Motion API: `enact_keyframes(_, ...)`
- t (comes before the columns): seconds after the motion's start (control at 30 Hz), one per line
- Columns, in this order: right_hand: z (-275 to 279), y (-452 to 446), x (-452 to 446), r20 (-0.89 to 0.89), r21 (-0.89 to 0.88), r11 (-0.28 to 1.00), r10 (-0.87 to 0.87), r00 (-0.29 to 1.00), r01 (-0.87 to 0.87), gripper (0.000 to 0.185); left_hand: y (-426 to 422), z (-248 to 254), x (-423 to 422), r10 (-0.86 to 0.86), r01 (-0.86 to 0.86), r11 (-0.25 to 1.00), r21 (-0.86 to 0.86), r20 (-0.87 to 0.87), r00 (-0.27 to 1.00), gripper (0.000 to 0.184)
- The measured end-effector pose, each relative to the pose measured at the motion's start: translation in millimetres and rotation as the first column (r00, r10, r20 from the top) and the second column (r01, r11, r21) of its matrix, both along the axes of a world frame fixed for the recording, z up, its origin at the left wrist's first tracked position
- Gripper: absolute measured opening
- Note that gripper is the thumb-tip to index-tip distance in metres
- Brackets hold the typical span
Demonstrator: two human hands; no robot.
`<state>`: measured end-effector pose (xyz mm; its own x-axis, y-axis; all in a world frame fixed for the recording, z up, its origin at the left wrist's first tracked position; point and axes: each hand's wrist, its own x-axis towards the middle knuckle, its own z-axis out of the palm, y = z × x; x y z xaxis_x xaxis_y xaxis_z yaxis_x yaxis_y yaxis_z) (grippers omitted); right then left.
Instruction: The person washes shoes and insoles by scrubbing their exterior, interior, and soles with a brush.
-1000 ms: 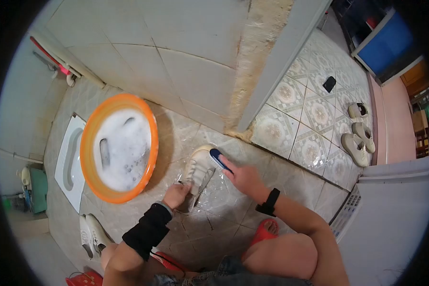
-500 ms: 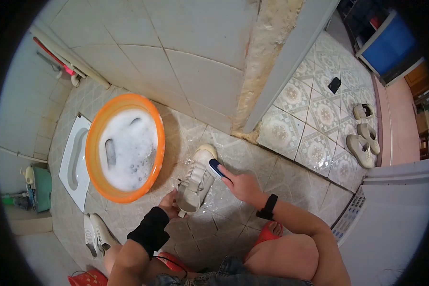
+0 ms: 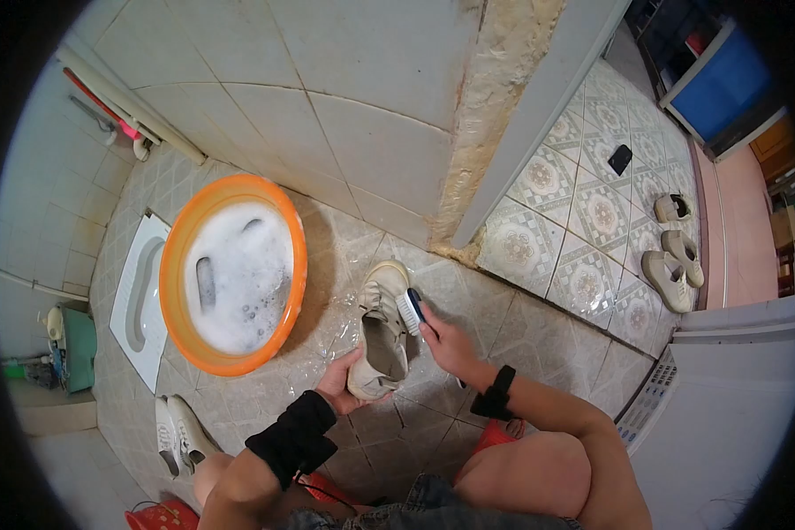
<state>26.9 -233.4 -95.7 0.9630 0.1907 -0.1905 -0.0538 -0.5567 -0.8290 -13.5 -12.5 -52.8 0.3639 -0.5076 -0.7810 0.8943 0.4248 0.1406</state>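
My left hand (image 3: 340,386) holds a wet, off-white shoe (image 3: 382,340) by its heel, with the toe pointing away from me and the opening facing up. In my right hand (image 3: 450,343) is a dark blue brush (image 3: 411,309), its white bristles turned to the right side of the shoe. The bristles are at or very near the shoe's side. To the left stands an orange basin (image 3: 299,291) of foamy water, with dark shoe parts showing through the suds.
A squat toilet (image 3: 124,305) lies left of the basin. White shoes (image 3: 185,433) stand at lower left, and several more (image 3: 667,281) beyond the raised threshold at right. A black object (image 3: 620,160) lies on the patterned tiles. Tiled wall (image 3: 362,79) ahead.
My left hand has gripped the shoe at the heel and turned it, so its opening faces up more. The brush has moved from near the toe to the shoe's right side, bristles toward it.
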Motion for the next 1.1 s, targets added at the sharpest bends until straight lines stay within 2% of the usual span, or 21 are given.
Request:
enact_keyframes(0.1,4.2,-7.4,4.0,0.024,0.015,1.000,0.012,1.000,-0.012,0.042,0.0,6.6,5.8,0.062,-0.062,0.997,0.036,0.019,0.998,0.046)
enact_keyframes(0.17,1.7,-21.3,18.5,0.103,-0.058,0.998,0.029,0.994,-0.023,0.042,6.1,6.2,9.2,-0.238,0.104,0.882,0.459,0.246,0.939,0.040)
enact_keyframes(0.2,9.5,-22.2,24.9,0.101,-0.059,0.998,0.028,0.994,-0.022,0.042,6.5,3.9,8.2,-0.240,0.106,0.883,0.458,0.244,0.940,0.040)
enact_keyframes(0.27,41.4,-20.7,32.0,0.091,-0.157,0.985,-0.056,0.994,0.070,0.041,8.5,-7.2,6.9,-0.402,0.003,0.664,0.748,0.353,0.845,0.037)
enact_keyframes(0.3,57.8,-13.7,23.5,0.092,-0.154,0.985,-0.057,0.994,0.071,0.041,12.8,-17.4,6.9,-0.403,0.003,0.662,0.750,0.353,0.845,0.037)
enact_keyframes(0.37,82.8,5.4,3.0,0.096,-0.180,0.864,0.491,0.866,-0.470,0.041,20.9,-36.0,6.6,-0.458,0.074,0.637,0.767,0.300,0.837,0.041)
enact_keyframes(0.5,36.9,4.5,27.9,-0.048,-0.263,0.917,0.297,0.954,-0.299,0.043,15.3,-16.5,4.4,-0.450,0.100,0.611,0.785,0.241,0.860,0.041)
enact_keyframes(0.57,14.9,-19.4,55.3,0.355,-0.424,0.899,0.275,0.894,-0.108,0.043,3.3,4.8,4.5,-0.411,0.028,0.624,0.781,0.298,0.862,0.045)
enact_keyframes(0.6,32.6,-17.1,46.0,0.337,-0.450,0.877,0.341,0.878,-0.168,0.042,2.0,11.1,6.5,-0.555,0.033,0.483,0.875,0.277,0.784,0.048)
enact_keyframes(0.63,48.2,-7.5,26.9,0.336,-0.452,0.875,0.345,0.876,-0.171,0.042,4.8,6.0,6.8,-0.551,0.030,0.486,0.874,0.279,0.786,0.048)
enact_keyframes(0.7,66.4,18.2,-12.3,0.201,-0.071,0.895,0.445,0.873,-0.440,0.038,10.4,-9.2,5.0,-0.674,0.090,0.354,0.931,0.187,0.714,0.050)
enact_keyframes(0.73,56.0,23.1,-9.1,0.200,-0.074,0.892,0.452,0.869,-0.446,0.038,7.1,-3.0,6.2,-0.669,0.087,0.357,0.930,0.189,0.719,0.050)
enact_keyframes(0.77,36.3,27.9,-6.4,-0.099,-0.012,0.961,0.275,0.956,-0.278,0.038,5.2,4.4,6.2,-0.724,0.002,0.256,0.967,0.191,0.663,0.049)
enact_keyframes(0.8,32.5,22.9,0.2,-0.258,0.002,0.983,0.177,0.950,-0.183,0.037,1.5,14.0,4.5,-0.780,-0.085,0.157,0.984,0.177,0.600,0.048)
enact_keyframes(0.83,28.5,17.9,6.8,-0.403,-0.005,0.997,0.067,0.913,-0.075,0.037,-4.1,22.3,5.1,-0.786,-0.083,0.157,0.984,0.176,0.593,0.048)
enact_keyframes(0.87,36.0,-3.2,35.5,-0.057,-0.236,0.962,0.128,0.990,-0.138,0.039,-10.5,30.7,6.1,-0.817,-0.056,0.065,0.996,0.085,0.570,0.049)
enact_keyframes(0.9,42.8,-14.7,51.2,0.274,-0.462,0.880,0.255,0.927,-0.106,0.042,-14.3,36.1,7.7,-0.839,-0.034,-0.031,0.999,-0.007,0.544,0.051)
enact_keyframes(0.97,71.8,-3.0,30.0,0.186,-0.484,0.858,0.294,0.938,-0.173,0.043,-13.0,38.2,9.9,-0.847,-0.049,-0.060,0.997,-0.025,0.531,0.049)
enact_keyframes(1.03,91.1,20.2,-5.7,0.059,-0.064,0.912,0.409,0.911,-0.405,0.044,-9.0,34.6,10.4,-0.877,-0.060,-0.224,0.973,-0.174,0.449,0.046)
enact_keyframes(1.07,90.1,23.6,-11.4,0.017,0.088,0.885,0.457,0.889,-0.457,0.044,-3.0,33.3,11.3,-0.944,-0.128,-0.091,0.988,-0.044,0.328,0.046)
enact_keyframes(1.1,68.7,21.4,-6.9,0.103,-0.055,0.910,0.413,0.905,-0.410,0.045,-4.4,33.5,7.7,-0.943,-0.115,-0.094,0.989,-0.052,0.329,0.046)
